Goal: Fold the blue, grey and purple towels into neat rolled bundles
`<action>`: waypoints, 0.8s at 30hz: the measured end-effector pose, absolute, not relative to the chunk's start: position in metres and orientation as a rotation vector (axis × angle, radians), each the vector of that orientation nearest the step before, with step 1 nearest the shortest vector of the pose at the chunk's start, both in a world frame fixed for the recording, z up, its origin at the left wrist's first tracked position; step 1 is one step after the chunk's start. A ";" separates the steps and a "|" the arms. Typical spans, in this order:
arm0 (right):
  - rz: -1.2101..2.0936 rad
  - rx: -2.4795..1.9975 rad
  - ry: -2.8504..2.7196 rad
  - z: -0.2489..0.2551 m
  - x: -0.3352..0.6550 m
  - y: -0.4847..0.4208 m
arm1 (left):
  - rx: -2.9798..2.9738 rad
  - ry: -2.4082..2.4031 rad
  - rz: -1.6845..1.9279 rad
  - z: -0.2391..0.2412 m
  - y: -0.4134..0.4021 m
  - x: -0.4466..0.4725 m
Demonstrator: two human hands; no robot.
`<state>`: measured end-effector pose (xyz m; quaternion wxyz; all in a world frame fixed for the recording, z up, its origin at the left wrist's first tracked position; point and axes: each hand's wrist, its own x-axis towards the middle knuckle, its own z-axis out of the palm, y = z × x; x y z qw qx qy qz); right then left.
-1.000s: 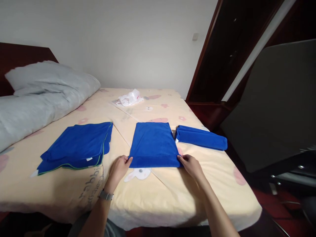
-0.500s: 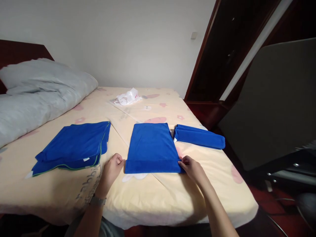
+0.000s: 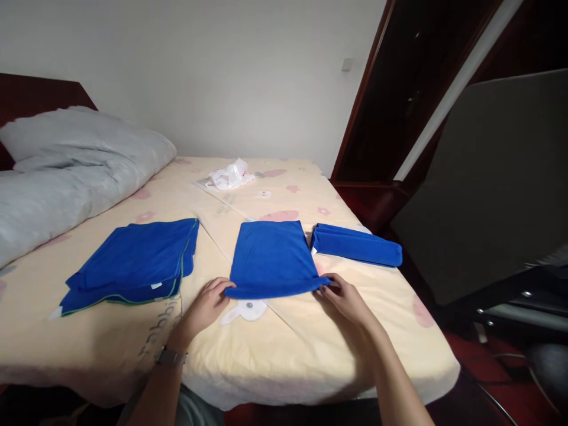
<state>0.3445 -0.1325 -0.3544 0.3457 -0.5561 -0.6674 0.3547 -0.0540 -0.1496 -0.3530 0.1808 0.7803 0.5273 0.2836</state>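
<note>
A blue towel (image 3: 273,254) lies on the bed in front of me, its near edge lifted and turned over into a narrow roll. My left hand (image 3: 212,303) grips the left end of that edge, fingers closed over it. At the right end, my right hand (image 3: 342,296) pinches the same edge between thumb and fingers. Just right of the towel sits a folded blue towel (image 3: 357,245) in a long narrow bundle with a small white tag. To the left spreads a stack of blue cloths (image 3: 133,257) with green edging and a white label.
The bed (image 3: 310,355) has a cream sheet printed with rabbits and carrots. A crumpled white plastic bag (image 3: 231,175) lies towards the wall. A grey quilt (image 3: 80,165) is heaped at the left. Dark furniture (image 3: 492,177) stands beyond the right bed edge.
Both hands have lifted and turned the towel's near edge away from me, shortening the towel. The left hand's fingers now reach over the edge, and a printed rabbit shows below it.
</note>
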 end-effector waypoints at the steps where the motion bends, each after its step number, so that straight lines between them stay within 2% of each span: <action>1: 0.911 -1.471 -1.689 -0.355 0.344 -0.129 | 2.159 1.496 0.826 -0.354 -0.147 -0.053; 9: 0.698 -1.678 -1.638 -0.362 0.330 -0.111 | 1.934 1.851 0.930 -0.359 -0.126 -0.033; 18: 0.764 -1.863 -1.796 -0.346 0.336 -0.132 | 1.980 2.042 0.624 -0.349 -0.149 -0.038; 21: 0.716 -1.900 -1.697 -0.349 0.330 -0.133 | 2.012 2.115 0.694 -0.349 -0.151 -0.031; 24: 0.786 -1.850 -1.523 -0.355 0.324 -0.130 | 1.789 2.056 0.791 -0.353 -0.146 -0.029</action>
